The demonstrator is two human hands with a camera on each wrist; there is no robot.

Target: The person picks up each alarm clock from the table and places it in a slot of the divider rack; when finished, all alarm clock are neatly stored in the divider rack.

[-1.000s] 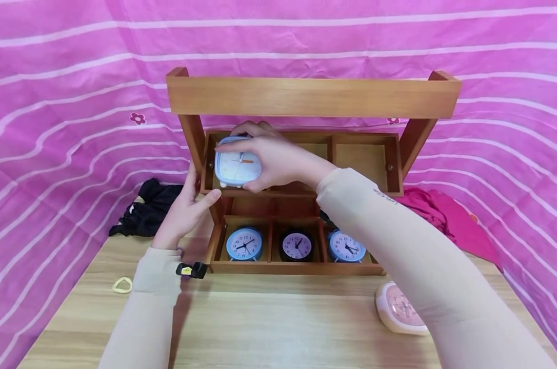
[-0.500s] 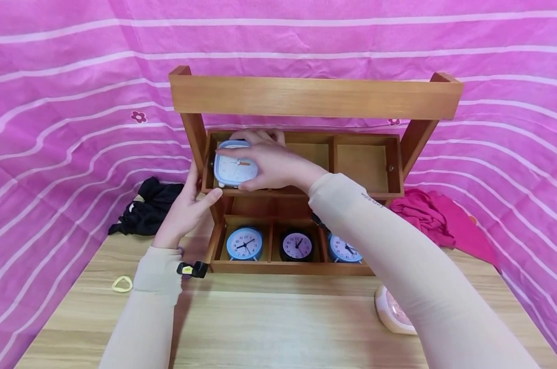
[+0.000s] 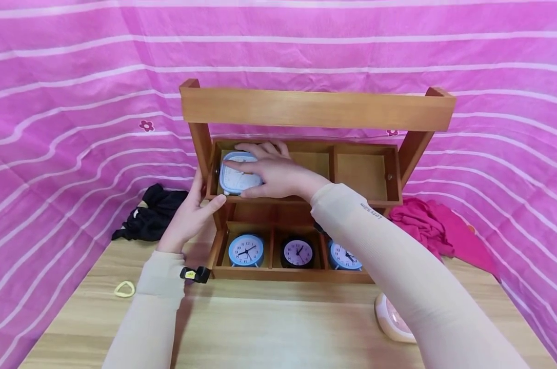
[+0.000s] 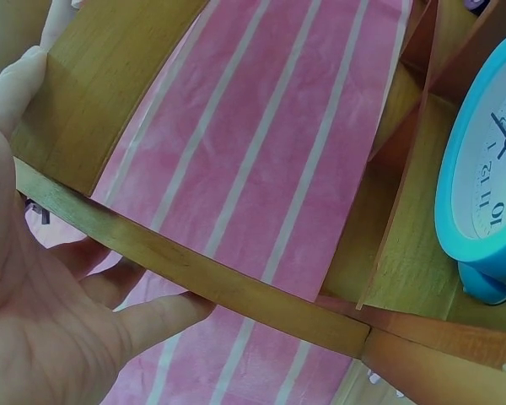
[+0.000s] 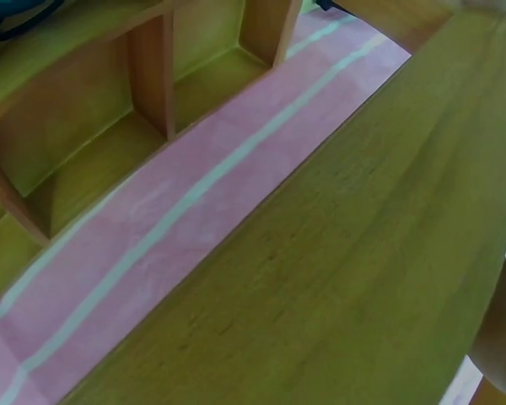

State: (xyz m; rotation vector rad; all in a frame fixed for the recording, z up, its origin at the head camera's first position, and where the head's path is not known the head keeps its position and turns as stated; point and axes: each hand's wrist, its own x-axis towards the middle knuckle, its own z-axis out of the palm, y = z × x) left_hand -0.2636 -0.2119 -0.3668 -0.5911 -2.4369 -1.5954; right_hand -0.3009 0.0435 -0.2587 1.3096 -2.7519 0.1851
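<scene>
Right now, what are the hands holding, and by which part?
The right hand grips the pale blue square clock around its top and bottom edges. The left hand holds the wooden organizer at its left side.

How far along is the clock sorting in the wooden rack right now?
Done: three clocks stand in the lower tray. In hand: the right hand holds a pale blue clock in the upper tray's left slot, while the left hand grips the rack's left post. Left: the pink clock lies on the table.
</scene>
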